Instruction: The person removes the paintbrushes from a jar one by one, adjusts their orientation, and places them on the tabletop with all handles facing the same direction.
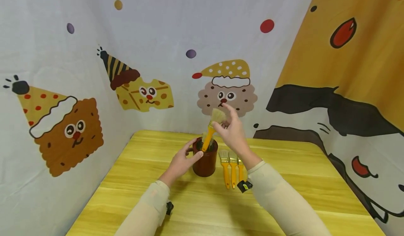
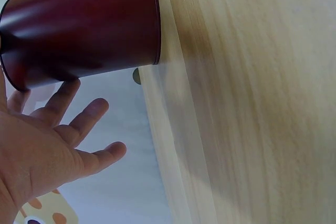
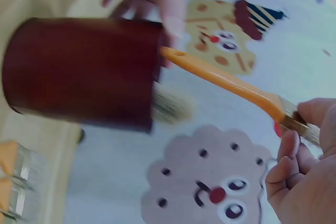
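Note:
A dark red-brown mug (image 1: 204, 164) stands upright on the wooden table. My left hand (image 1: 183, 160) holds it near the rim, the thumb at the front edge and fingers at the handle side; in the left wrist view the outer fingers spread away from the mug. With thumb and fingers, my right hand (image 1: 233, 129) pinches a paintbrush (image 3: 226, 80) around its metal band, bristles up. Its yellow handle slants down to the mug's rim. Pale bristles of another brush (image 3: 170, 104) stick out of the mug.
Three yellow-handled paintbrushes (image 1: 233, 169) lie side by side on the table (image 1: 151, 187), right of the mug, bristles toward the back. A white cloth (image 1: 157, 25) with printed cartoon figures hangs behind and beside the table.

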Demonstrator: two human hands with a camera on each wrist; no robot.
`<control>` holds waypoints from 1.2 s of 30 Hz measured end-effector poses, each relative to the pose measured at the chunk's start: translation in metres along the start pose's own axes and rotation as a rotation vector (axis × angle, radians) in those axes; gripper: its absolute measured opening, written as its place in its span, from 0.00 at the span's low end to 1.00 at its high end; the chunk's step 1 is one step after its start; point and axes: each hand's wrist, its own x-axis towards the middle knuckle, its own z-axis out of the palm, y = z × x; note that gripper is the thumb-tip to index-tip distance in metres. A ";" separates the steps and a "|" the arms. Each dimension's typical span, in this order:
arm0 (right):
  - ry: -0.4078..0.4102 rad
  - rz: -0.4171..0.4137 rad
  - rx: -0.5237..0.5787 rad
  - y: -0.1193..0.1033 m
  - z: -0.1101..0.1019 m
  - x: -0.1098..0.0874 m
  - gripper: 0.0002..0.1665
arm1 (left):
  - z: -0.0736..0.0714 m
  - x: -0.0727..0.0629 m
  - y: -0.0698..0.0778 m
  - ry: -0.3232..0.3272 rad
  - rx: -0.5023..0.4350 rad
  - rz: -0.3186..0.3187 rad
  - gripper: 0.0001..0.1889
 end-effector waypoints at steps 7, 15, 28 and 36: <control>0.171 0.015 0.010 -0.001 -0.044 0.003 0.44 | 0.000 -0.001 -0.001 -0.002 -0.009 0.013 0.38; 0.208 0.046 -0.170 0.038 -0.083 -0.012 0.38 | 0.000 0.000 -0.001 -0.003 -0.006 0.006 0.37; 0.190 0.214 -0.369 0.094 -0.141 -0.033 0.35 | -0.002 0.000 0.000 0.009 0.007 -0.006 0.37; 0.059 0.434 -0.315 0.119 -0.153 -0.041 0.41 | -0.003 0.000 0.000 0.002 0.001 -0.002 0.37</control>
